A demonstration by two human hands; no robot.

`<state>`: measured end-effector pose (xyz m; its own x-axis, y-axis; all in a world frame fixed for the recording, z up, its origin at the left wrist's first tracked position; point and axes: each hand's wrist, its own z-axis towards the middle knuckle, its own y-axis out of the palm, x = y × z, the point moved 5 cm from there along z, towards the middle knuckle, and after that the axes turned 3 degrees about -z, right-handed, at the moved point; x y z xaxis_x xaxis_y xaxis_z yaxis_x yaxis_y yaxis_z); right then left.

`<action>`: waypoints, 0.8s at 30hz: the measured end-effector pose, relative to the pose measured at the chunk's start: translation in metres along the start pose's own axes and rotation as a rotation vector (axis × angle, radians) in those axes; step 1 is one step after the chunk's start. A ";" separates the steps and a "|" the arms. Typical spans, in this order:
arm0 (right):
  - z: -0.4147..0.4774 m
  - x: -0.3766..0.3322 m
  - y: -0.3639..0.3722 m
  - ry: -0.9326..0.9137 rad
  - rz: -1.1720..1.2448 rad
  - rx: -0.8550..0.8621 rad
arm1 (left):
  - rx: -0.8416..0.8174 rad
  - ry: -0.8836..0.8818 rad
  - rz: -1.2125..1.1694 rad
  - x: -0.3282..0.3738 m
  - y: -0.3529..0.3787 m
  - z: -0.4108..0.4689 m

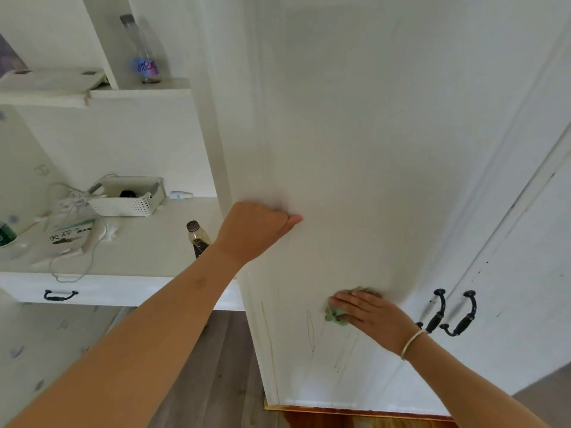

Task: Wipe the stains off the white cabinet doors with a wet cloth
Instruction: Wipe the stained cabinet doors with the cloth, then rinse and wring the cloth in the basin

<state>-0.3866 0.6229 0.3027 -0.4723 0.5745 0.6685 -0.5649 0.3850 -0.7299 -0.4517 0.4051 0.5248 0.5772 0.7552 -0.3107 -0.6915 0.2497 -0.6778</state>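
Observation:
A tall white cabinet door (355, 143) fills the middle of the view. Thin dark streaks and a brownish drip line, the stains (310, 332), mark its lower part. My right hand (374, 316) lies flat with straight fingers on a pale green cloth (335, 316) and presses it against the door just above the streaks. My left hand (256, 230) is curled into a fist that leans on the door higher up, thumb pointing right, holding nothing. A second white door (522, 273) stands to the right, with small dark specks on it.
Two black handles (435, 313) (462, 315) sit where the doors meet. To the left is a white desk (148, 251) with a perforated basket (129, 199), a book, cables and a dark-capped bottle (197, 239). A clear bottle (145, 54) stands on the shelf above. Grey wood floor lies below.

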 end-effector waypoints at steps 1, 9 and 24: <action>-0.013 0.003 0.001 0.044 0.026 -0.043 | -0.013 -0.011 -0.004 -0.001 0.001 0.000; -0.077 -0.014 -0.038 1.027 1.103 -0.312 | -0.331 -0.342 -0.243 0.021 0.013 -0.033; 0.059 -0.215 -0.212 1.212 2.901 -0.380 | -0.556 -1.766 -1.886 0.073 -0.089 -0.344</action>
<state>-0.2052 0.3752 0.3226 0.6658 -0.4502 -0.5950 -0.0446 -0.8200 0.5706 -0.1981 0.2293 0.3331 -0.6667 -0.2552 0.7003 0.0318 0.9290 0.3688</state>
